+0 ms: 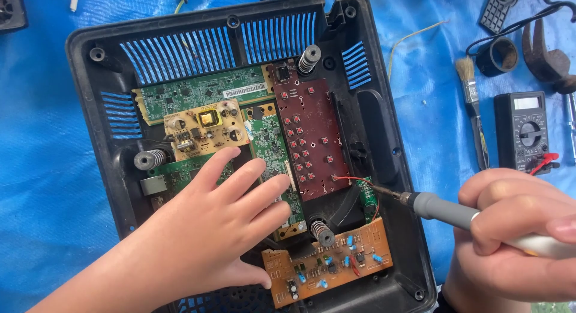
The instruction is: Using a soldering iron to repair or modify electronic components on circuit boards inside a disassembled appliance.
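Observation:
A black plastic housing (384, 127) lies open on a blue tarp, filled with several circuit boards. My left hand (210, 229) rests flat, fingers spread, on the green boards (270, 139) in the middle. My right hand (516, 223) grips a soldering iron (444, 210) with a grey collar. Its tip touches a small green board (367, 200) with red wires, beside the dark red button board (312, 133). An orange board (336, 262) with blue parts lies at the housing's near edge.
On the tarp to the right lie a black multimeter (523, 132) with red leads, a small paintbrush (471, 103), a black ring (500, 54) and a rusty metal tool (549, 55). Three coil springs stand in the housing.

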